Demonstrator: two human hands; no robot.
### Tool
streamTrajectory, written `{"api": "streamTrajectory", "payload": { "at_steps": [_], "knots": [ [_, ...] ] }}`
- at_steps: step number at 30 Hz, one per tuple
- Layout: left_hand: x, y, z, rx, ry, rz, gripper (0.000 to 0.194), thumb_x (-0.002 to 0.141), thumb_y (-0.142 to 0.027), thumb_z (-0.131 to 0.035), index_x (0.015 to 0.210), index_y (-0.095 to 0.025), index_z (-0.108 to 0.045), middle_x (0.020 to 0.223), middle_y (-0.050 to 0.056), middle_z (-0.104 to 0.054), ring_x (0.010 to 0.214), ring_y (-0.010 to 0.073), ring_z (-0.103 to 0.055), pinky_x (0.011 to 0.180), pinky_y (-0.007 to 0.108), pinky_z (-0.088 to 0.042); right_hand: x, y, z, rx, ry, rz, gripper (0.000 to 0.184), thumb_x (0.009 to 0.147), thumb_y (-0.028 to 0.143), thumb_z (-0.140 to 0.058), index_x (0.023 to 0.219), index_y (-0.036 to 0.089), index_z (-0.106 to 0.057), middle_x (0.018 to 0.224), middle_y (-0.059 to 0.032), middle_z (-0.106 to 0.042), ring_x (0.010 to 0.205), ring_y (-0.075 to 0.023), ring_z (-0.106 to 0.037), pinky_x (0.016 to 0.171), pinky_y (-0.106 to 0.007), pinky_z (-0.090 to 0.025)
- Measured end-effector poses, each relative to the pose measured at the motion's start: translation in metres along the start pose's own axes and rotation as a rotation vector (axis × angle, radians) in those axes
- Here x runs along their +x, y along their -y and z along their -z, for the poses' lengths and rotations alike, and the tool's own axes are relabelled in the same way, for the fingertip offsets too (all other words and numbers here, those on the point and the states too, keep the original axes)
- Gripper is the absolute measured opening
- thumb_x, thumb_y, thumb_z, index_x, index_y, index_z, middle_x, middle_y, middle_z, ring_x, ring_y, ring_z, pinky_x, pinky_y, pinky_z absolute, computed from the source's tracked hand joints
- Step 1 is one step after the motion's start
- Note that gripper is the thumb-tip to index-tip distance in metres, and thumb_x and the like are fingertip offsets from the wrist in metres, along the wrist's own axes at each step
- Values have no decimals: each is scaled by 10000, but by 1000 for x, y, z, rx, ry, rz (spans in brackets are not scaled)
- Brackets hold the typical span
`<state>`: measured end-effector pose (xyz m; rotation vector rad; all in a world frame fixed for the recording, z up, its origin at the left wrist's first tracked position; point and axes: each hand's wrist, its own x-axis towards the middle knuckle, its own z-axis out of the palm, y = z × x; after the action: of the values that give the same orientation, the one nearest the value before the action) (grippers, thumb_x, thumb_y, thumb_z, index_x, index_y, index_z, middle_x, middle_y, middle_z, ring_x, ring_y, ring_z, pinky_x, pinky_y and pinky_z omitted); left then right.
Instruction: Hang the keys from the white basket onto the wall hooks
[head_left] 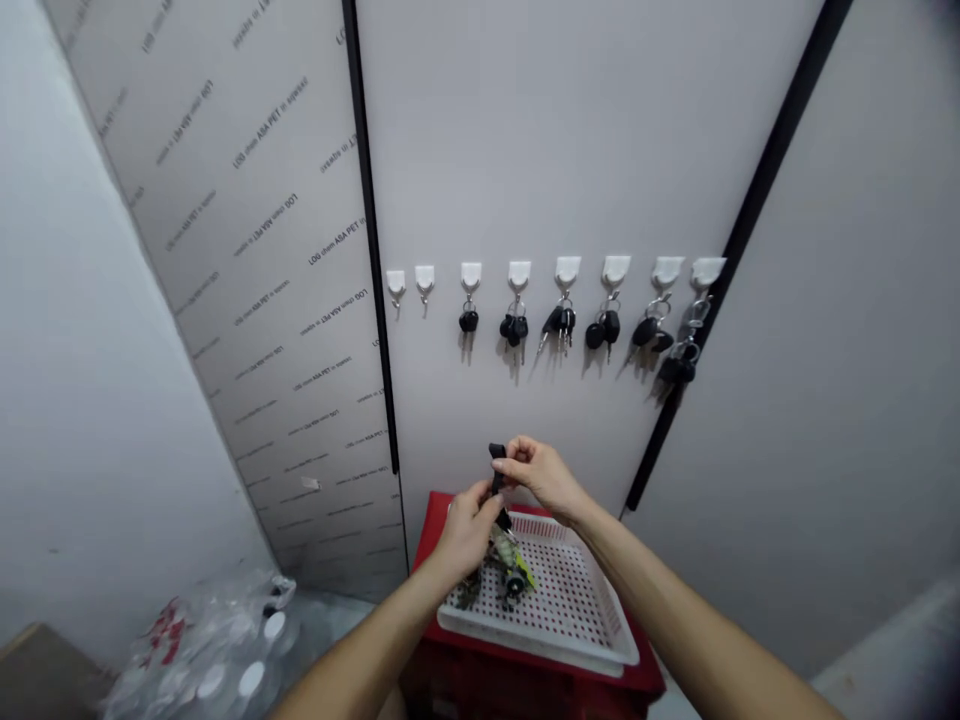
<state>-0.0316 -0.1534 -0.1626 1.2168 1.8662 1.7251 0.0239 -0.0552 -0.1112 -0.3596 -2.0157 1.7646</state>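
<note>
Both my hands meet over the white plastic basket (626, 640), gripping a black strap (497, 452) that looks like a key-ring loop. My right hand (547, 480) pinches the strap near its top with thumb and fingers. Lower down, my left hand (469, 530) is closed on the same strap. Below the fingers, a dark end of it hangs over a small pile (514, 580) in the basket's left part. That pile has pale green, bright yellow and dark pieces, some looking like keys; my left hand partly hides it.
White hooks (471, 274) run in a row across the grey panel. Bunches of black-headed keys (555, 320) hang from several of them. Under the basket is a red stand (439, 515). Clear plastic-wrapped bottles (217, 650) and a brown box (45, 670) sit at lower left.
</note>
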Motion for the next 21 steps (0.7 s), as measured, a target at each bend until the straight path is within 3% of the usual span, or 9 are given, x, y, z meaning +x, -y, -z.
{"api": "streamTrajectory", "payload": {
  "at_steps": [7,14,21],
  "knots": [
    [30,-42,21,-133,-60,-75,225,676,-225,-386,812,-102,-517,629,11,-527,580,87,-454,568,200,-362,18,50,-5,-17,-44,235,201,512,233,-572,572,154,-397,471,71,-447,431,-50,-425,458,-189,-348],
    [66,-87,61,-360,-189,-150,189,656,-220,-430,781,-111,-521,611,3,-521,546,64,-456,546,183,-367,60,104,-35,-121,-230,485,178,529,265,-543,577,156,-410,461,61,-439,420,-63,-424,427,-192,-352],
    [96,-101,101,-466,-288,-184,122,648,-188,-443,688,-103,-520,530,-21,-494,469,41,-436,481,166,-342,96,131,-71,-318,-396,518,135,568,276,-492,591,159,-428,499,32,-487,423,-81,-455,412,-201,-373]
  ]
}}
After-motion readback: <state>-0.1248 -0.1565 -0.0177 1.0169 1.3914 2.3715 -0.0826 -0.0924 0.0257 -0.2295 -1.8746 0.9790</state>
